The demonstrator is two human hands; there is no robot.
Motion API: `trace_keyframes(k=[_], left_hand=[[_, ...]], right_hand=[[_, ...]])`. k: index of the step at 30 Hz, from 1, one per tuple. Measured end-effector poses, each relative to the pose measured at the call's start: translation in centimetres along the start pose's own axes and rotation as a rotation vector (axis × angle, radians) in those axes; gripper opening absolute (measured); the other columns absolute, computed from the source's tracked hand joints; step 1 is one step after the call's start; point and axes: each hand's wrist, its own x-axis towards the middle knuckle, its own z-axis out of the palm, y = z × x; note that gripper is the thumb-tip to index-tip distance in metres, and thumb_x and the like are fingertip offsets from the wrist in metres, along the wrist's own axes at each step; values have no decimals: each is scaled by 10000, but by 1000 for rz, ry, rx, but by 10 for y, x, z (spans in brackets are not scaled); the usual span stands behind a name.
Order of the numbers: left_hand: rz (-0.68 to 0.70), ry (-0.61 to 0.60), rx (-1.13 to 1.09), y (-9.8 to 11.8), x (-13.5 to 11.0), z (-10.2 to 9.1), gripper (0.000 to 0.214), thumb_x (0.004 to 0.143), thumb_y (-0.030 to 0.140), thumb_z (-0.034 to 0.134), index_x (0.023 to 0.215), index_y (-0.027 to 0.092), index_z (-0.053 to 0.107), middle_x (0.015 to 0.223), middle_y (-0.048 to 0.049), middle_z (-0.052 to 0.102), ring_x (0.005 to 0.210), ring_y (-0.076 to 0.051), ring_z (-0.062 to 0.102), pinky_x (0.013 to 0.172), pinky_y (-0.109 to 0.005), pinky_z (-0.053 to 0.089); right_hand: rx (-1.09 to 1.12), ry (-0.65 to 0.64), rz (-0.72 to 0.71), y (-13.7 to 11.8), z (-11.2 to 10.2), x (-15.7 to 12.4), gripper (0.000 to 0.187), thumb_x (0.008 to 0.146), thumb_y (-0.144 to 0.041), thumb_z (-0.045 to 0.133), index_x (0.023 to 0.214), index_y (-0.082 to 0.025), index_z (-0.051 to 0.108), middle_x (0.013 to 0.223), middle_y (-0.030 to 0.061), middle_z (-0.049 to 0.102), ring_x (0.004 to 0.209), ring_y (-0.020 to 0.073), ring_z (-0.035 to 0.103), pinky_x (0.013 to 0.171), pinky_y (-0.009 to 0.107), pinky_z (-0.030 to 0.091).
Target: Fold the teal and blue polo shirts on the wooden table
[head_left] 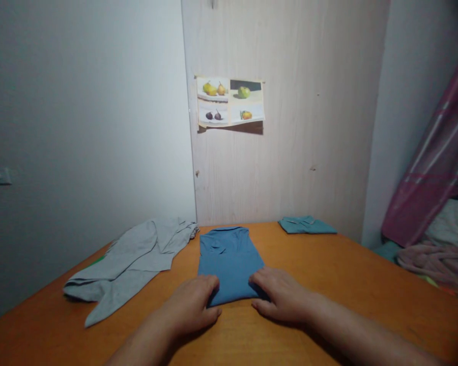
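A blue shirt (231, 274), folded into a neat rectangle, lies flat on the orange-brown table (229, 335), its collar end pointing away from me. My left hand (196, 305) is at its near left corner, fingers curled over the side edge and thumb by the front edge. At the near right corner, my right hand (278, 295) holds the shirt in much the same way, with curled fingers on the cloth and the thumb low near the tabletop. Parts of both corners are hidden under the fingers.
Loose grey clothing (133, 254) is spread at the left of the table. A folded teal shirt (307, 225) sits at the far right. Fruit pictures (231, 101) hang on the back panel. Beyond the right edge are a pink curtain (423, 173) and piled fabric (427, 262).
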Motion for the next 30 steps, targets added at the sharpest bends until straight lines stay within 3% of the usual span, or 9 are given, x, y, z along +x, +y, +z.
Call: trace_keyframes(k=[3, 9, 19, 22, 26, 30], left_hand=[[14, 17, 96, 2, -5, 7, 102, 835, 245, 531, 924, 227, 578, 981, -65, 660, 874, -223, 600, 736, -308, 420], [4, 30, 221, 3, -7, 14, 193, 922, 200, 381, 898, 209, 573, 968, -111, 666, 866, -256, 621, 739, -348, 442], [56, -105, -22, 40, -78, -20, 147, 903, 231, 455, 822, 229, 577, 870, -30, 647, 766, -184, 581, 651, -277, 377], [51, -165, -126, 45, -91, -30, 141, 894, 311, 533, 827, 237, 633, 871, -16, 656, 775, -180, 582, 648, -265, 370], [-4, -172, -211, 45, -87, -35, 276, 910, 488, 546, 927, 263, 705, 894, -19, 685, 798, -196, 610, 660, -270, 396], [27, -8, -199, 45, -62, -20, 375, 992, 459, 401, 1055, 252, 708, 1040, -66, 714, 961, -234, 644, 836, -332, 468]], right_hand=[[-65, -4, 39, 6, 9, -7, 191, 890, -274, 521, 1033, -188, 614, 995, 97, 673, 918, 239, 594, 786, 330, 408], [-179, -38, 42, 9, 10, -4, 145, 869, -196, 487, 889, -183, 630, 919, 103, 689, 845, 228, 610, 724, 312, 389], [52, -123, -61, -49, -32, -75, 189, 886, -190, 479, 926, -220, 662, 940, 73, 693, 880, 216, 609, 768, 308, 409], [119, -154, -85, -60, -46, -88, 188, 927, -257, 492, 932, -231, 679, 932, 65, 703, 880, 214, 623, 760, 303, 416], [248, -167, 26, -58, -55, -86, 277, 939, -450, 547, 992, -251, 731, 908, 59, 737, 840, 224, 656, 735, 306, 440], [307, -70, 109, -49, -47, -60, 391, 985, -481, 447, 1088, -238, 734, 1028, 86, 750, 928, 252, 679, 816, 334, 484]])
